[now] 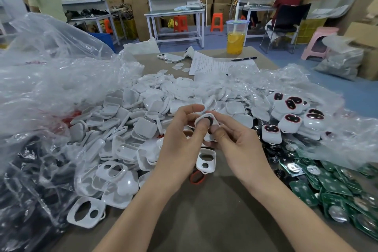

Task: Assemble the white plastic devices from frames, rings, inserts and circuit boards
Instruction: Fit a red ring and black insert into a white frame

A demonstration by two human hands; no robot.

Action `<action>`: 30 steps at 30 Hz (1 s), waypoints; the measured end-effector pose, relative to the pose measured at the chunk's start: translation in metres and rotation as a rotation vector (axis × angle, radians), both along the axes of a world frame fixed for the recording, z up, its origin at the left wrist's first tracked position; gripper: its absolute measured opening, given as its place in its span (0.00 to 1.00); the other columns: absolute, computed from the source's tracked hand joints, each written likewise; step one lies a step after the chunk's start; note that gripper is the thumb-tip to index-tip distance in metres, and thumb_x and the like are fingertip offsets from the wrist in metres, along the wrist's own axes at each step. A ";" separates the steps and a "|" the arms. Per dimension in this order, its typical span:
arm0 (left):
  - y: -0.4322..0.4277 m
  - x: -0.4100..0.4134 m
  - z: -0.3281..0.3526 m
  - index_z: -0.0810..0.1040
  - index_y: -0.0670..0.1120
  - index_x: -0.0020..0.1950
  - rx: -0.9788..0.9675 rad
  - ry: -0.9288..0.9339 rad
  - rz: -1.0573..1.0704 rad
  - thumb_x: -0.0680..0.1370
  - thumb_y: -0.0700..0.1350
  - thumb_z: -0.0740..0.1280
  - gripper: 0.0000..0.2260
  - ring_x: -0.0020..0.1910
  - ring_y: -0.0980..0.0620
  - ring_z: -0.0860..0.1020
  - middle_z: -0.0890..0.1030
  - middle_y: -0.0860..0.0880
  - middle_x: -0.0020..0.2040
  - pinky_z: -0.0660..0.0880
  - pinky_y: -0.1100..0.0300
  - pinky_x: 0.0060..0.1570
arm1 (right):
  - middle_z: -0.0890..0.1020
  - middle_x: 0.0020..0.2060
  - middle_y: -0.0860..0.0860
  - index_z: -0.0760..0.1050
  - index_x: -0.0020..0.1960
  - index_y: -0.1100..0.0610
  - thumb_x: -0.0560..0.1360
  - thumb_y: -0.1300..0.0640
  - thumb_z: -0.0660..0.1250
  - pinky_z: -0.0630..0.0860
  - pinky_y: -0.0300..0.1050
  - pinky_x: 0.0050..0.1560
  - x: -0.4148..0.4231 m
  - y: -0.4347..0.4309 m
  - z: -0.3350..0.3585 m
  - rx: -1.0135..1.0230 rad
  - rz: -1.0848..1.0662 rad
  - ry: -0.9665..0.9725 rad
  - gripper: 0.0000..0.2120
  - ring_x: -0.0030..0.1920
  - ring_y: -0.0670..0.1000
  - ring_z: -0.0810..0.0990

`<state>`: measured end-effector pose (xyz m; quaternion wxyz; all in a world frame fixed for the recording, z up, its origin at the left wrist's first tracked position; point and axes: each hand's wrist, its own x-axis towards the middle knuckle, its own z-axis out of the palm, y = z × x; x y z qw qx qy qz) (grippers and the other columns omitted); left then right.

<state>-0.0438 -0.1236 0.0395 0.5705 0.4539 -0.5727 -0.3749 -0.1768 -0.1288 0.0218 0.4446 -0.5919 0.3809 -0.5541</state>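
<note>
Workshop, brown table (204,221) buried in white shells (151,104). On my feed: frame (204,116) held up mid-table, between fingertips. Left hand (180,141) pinches it, thumb pressed into its opening. Right hand (237,143) pinches right edge, fingers curled behind. Spare frame (205,160) and red ring (197,177) lie just below. Boards (331,186) far right.

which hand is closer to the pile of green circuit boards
Right. The right hand is left of the green circuit boards; the left hand sits farther left, beyond it.
</note>
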 end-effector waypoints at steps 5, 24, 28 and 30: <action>-0.004 -0.002 -0.009 0.80 0.61 0.46 -0.043 -0.079 0.145 0.78 0.49 0.72 0.05 0.45 0.61 0.81 0.81 0.60 0.47 0.73 0.73 0.39 | 0.87 0.46 0.49 0.82 0.59 0.45 0.82 0.61 0.65 0.81 0.39 0.50 -0.002 -0.001 -0.001 0.014 -0.013 -0.005 0.14 0.50 0.47 0.86; 0.102 0.092 -0.031 0.76 0.46 0.70 -0.071 -1.008 0.702 0.80 0.43 0.66 0.18 0.72 0.43 0.68 0.75 0.44 0.70 0.59 0.45 0.74 | 0.86 0.40 0.43 0.77 0.48 0.42 0.79 0.52 0.70 0.80 0.39 0.37 -0.016 0.049 -0.011 0.113 -0.176 0.127 0.04 0.42 0.43 0.85; 0.102 0.091 -0.035 0.69 0.53 0.76 0.062 -1.088 0.485 0.85 0.53 0.56 0.20 0.80 0.49 0.57 0.64 0.48 0.79 0.46 0.53 0.78 | 0.85 0.42 0.39 0.74 0.47 0.35 0.80 0.49 0.67 0.80 0.51 0.46 -0.020 0.072 -0.015 0.123 -0.196 0.189 0.08 0.42 0.45 0.85; 0.104 0.090 -0.037 0.75 0.54 0.71 -0.002 -1.085 0.384 0.85 0.52 0.58 0.16 0.78 0.50 0.61 0.69 0.51 0.77 0.51 0.55 0.77 | 0.86 0.42 0.41 0.73 0.47 0.35 0.80 0.51 0.67 0.81 0.60 0.51 -0.022 0.077 -0.014 0.138 -0.213 0.166 0.10 0.45 0.52 0.85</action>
